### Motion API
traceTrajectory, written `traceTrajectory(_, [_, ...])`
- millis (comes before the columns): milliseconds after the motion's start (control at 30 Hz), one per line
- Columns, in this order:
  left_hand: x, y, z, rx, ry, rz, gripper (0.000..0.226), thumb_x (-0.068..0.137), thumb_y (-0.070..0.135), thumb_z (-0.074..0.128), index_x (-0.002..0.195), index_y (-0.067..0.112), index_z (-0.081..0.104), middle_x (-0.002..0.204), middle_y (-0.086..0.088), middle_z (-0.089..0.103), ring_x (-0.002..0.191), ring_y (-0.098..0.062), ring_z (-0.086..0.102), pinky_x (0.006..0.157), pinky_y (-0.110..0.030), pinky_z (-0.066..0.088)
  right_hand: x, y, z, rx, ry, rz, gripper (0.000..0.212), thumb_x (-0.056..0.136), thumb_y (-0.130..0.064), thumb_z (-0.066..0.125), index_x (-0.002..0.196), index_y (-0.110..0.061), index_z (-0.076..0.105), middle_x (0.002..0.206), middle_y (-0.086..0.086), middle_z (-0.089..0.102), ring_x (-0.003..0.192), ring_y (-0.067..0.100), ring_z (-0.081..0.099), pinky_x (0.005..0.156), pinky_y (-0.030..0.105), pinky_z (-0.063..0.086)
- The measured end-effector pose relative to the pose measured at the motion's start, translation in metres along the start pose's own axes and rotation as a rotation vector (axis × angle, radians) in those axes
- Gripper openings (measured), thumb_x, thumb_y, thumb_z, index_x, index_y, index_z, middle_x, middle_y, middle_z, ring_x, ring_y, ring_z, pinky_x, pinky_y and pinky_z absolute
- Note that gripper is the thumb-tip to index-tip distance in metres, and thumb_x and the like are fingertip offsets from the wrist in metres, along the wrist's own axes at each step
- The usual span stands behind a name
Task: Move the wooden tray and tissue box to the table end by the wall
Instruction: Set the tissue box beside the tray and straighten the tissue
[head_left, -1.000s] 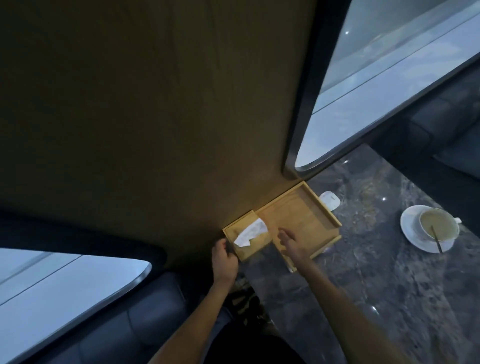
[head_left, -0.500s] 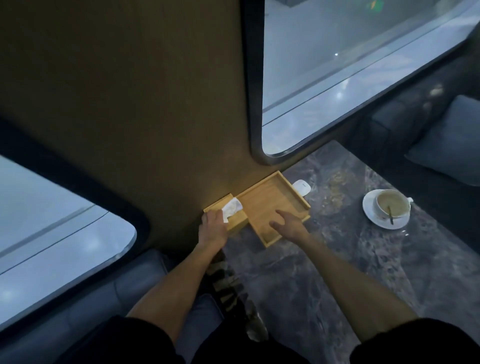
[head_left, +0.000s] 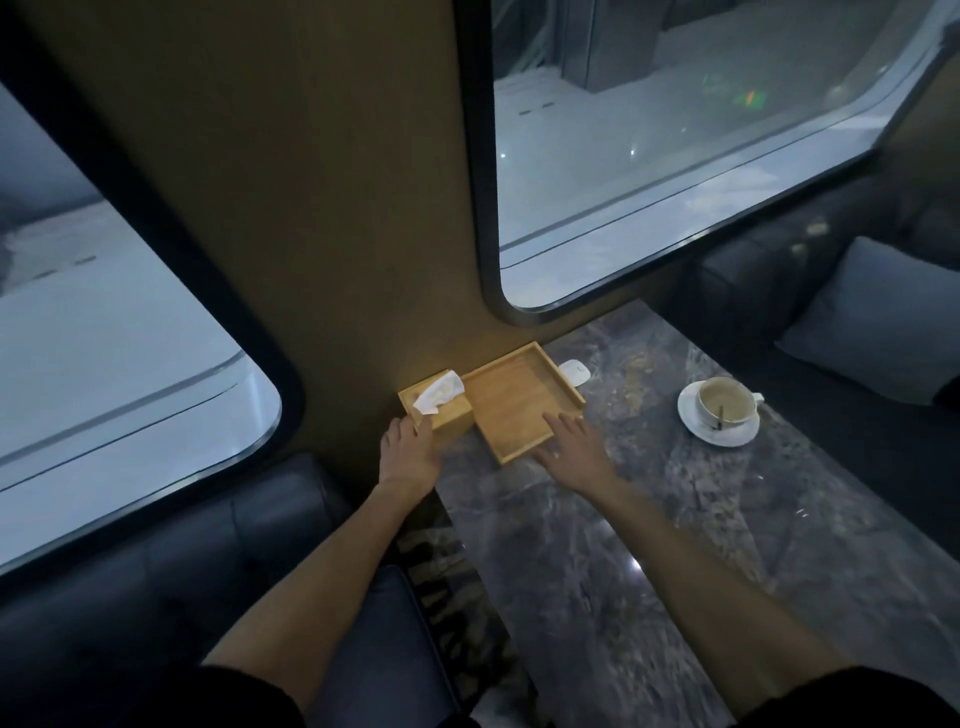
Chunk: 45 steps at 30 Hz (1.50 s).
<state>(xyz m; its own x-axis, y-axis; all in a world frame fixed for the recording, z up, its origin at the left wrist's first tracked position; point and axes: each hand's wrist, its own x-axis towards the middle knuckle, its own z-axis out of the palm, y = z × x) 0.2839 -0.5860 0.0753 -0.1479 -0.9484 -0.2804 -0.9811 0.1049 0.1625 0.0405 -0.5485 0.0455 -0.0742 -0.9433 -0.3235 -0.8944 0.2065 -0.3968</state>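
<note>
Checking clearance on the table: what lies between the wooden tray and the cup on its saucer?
In the head view, a small white object lies beside the wooden tray; from there to the cup on its saucer the marble table is bare.

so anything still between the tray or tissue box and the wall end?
Nothing visible. The wooden tray and tissue box sit side by side at the wall, the left hand on the box and the right hand at the tray's near corner. A small white object lies beside the tray, not behind it.

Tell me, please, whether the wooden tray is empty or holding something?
Empty: the wooden tray shows only bare wood inside; the right hand rests at its near edge.
</note>
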Motion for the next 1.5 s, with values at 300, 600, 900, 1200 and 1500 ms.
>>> traceTrajectory(300, [-0.008,-0.002,-0.005,-0.054,-0.053,0.032,0.048,0.095,0.032,0.048,0.141,0.017,0.042,0.152,-0.012,0.039,0.144,-0.031,0.031,0.120,-0.049,0.026,-0.016,-0.019,-0.004,0.059,-0.035,0.025,0.069,0.094,-0.052,0.047,0.153,-0.023,0.027,0.159,0.005,0.034,0.149,0.032,0.022,0.121,0.048,0.020])
traceTrajectory(600, [0.006,-0.037,0.005,-0.233,-0.115,-0.022,0.030,0.098,0.030,0.046,0.119,0.015,0.061,0.126,-0.009,0.062,0.119,-0.026,0.057,0.107,-0.045,0.045,0.010,-0.055,0.021,0.113,-0.068,0.005,0.059,0.095,-0.040,0.053,0.149,-0.021,0.039,0.151,0.009,0.046,0.144,0.030,0.033,0.117,0.043,0.031])
traceTrajectory(900, [0.029,-0.048,0.039,-0.650,-0.229,-0.228,0.028,0.100,0.024,0.044,0.114,0.010,0.064,0.113,-0.010,0.067,0.103,-0.024,0.064,0.094,-0.042,0.055,0.018,-0.037,0.040,0.415,-0.005,0.159,0.035,0.095,-0.017,0.059,0.127,-0.002,0.063,0.124,0.018,0.068,0.117,0.029,0.064,0.100,0.036,0.046])
traceTrajectory(1200, [0.098,-0.037,0.066,-1.237,-0.280,-0.590,0.047,0.095,0.028,0.056,0.139,0.011,0.048,0.133,-0.011,0.060,0.119,-0.028,0.060,0.101,-0.042,0.050,0.064,0.001,0.063,1.187,-0.062,0.567,0.026,0.102,-0.026,0.044,0.104,-0.008,0.062,0.081,0.004,0.056,0.082,0.022,0.051,0.073,0.034,0.040])
traceTrajectory(1500, [0.124,-0.035,0.081,-1.542,-0.290,-0.665,0.044,0.093,0.001,0.038,0.132,0.009,0.057,0.122,-0.015,0.066,0.100,-0.021,0.063,0.097,-0.035,0.047,0.105,0.001,0.100,2.051,-0.018,0.814,0.047,0.093,-0.067,0.023,0.106,-0.032,0.051,0.117,0.005,0.054,0.096,0.029,0.055,0.092,0.050,0.042])
